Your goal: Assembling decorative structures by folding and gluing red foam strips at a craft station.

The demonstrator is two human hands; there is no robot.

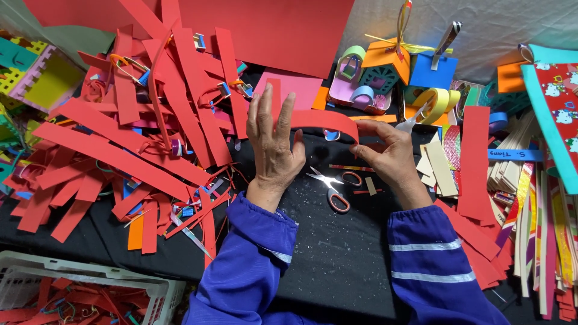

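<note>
Right now, at the centre of the frame, I see both hands holding one curved strip of red paper [322, 118] above the black counter [343, 259]. My left hand [274, 144] stands with its fingers spread wide and upright, flat against the left end of the strip, while my right hand [385, 153] pinches the right end between thumb and fingertips, fingers narrow and curled. The strip arches from one hand to the other, clear of the counter. Just below the hands, between the two wrists, lies a pair of scissors with orange handles [332, 188], blades pointing up and left, with a few thin scraps beside it. Across the left half of the frame spreads a loose heap of long red paper strips [132, 132]. At the lower left corner sits a pale plastic basket [90, 280] with red offcuts inside. Toward the upper right stands a small paper house with an orange roof [385, 66], and near it a roll of yellow tape [435, 102]. Both sleeves are blue.
</note>
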